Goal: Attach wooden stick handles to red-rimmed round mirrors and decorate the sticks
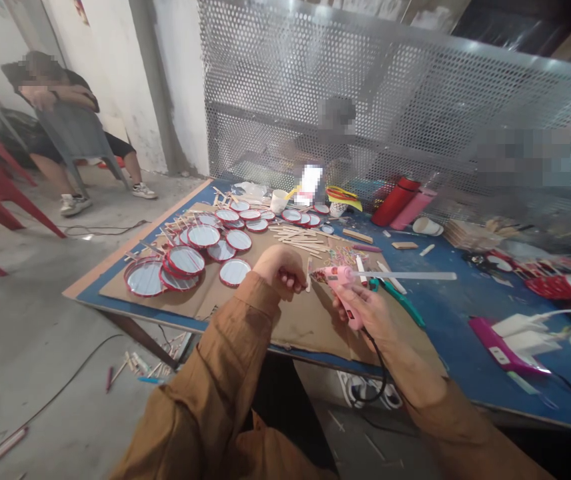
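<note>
L hand point(280, 270): fingers point(291, 281) curled together, clamped on a thin pale wooden craft stick point(308, 275) held upright, its tip off the cardboard & exposed to the nozzle side. R hand point(365, 313): fingers point(349, 303) wrapped tight round the grip of a pink plastic hot glue gun point(339, 283), nozzle aimed left twd the stick, so the two hands work close together in midair. A long translucent glue stick point(405, 275) runs out the back of the gun, & a black power cord point(381, 373) drops off its base past the table edge, prob. keeping it clear of the work. Both hands are above a big brown cardboard sheet point(285, 320) on a blue table point(465, 380), likely there to shield the top from glue. Teal-handled scissors point(400, 300) lie just under the gun, handy. Left on the sheet: round silvery discs w/ red rims point(203, 235) in a flat cluster. Beyond the hands: loose craft sticks point(295, 233), within easy reach. Further right, off the sheet: a magenta power strip point(503, 350) w/ white plugs. Far left, a seated person point(60, 100) on a grey chair, arms folded, away from the table.
</note>
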